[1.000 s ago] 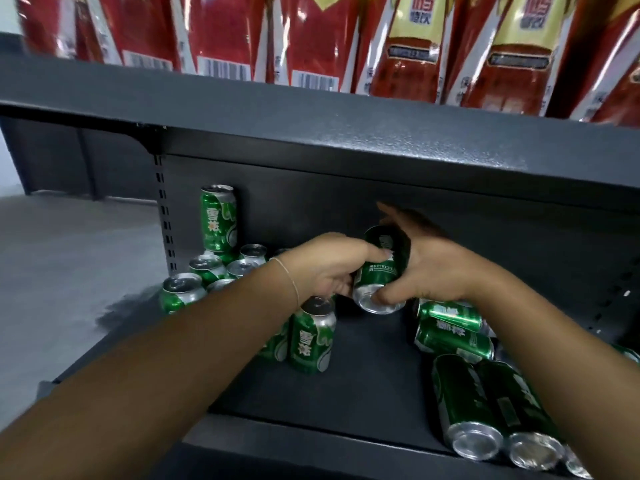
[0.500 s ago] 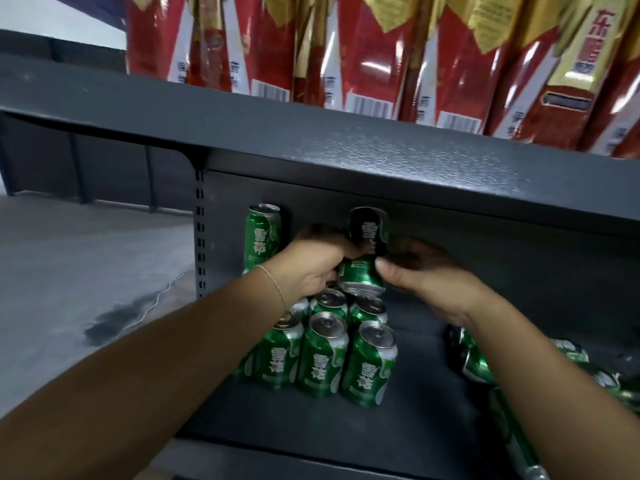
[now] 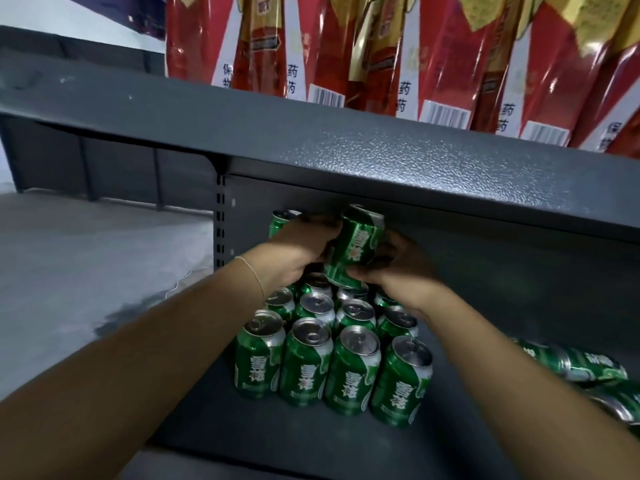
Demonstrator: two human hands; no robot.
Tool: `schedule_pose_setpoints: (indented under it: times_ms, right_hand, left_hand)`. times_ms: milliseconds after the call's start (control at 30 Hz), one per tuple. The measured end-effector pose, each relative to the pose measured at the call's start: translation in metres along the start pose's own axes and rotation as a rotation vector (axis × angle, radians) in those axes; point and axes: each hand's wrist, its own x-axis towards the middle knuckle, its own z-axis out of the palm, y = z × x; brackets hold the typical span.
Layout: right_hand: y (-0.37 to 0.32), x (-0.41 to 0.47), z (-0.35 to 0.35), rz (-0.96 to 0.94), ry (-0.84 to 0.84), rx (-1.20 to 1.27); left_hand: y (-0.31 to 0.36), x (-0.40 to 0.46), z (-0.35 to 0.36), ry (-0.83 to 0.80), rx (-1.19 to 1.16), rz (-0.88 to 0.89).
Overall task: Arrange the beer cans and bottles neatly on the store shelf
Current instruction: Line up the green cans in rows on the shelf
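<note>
Both hands gripped one green aluminium beer can (image 3: 353, 249): the left hand (image 3: 304, 252) wrapped its side, the right hand (image 3: 398, 268) pinched its lower rim. Half a second before, the can hung upright at the same spot; now it tilted slightly, its base just above the back rows of upright green cans (image 3: 332, 358) on the dark grey metal shelf (image 3: 277, 441). It seemed about to start a second tier. More green cans lying on their sides (image 3: 585, 367) waited at the right.
</note>
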Motion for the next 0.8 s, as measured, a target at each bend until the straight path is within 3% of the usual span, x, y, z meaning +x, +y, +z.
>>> schedule_pose_setpoints:
  times_ms: [333,500,800]
  right_hand:
    - [0.024,0.028,0.038,-0.016,0.064,-0.178]
    - [0.032,0.034,0.051,0.016,0.114,-0.251]
    - [0.034,0.033,0.065,0.065,0.124,-0.318]
  left_hand:
    - [-0.02,0.013,-0.026,0.161,0.222,-0.013]
    - [-0.018,0.005,-0.04,0.061,0.089,-0.069]
    - [-0.028,0.001,-0.049,0.045,0.135,-0.07]
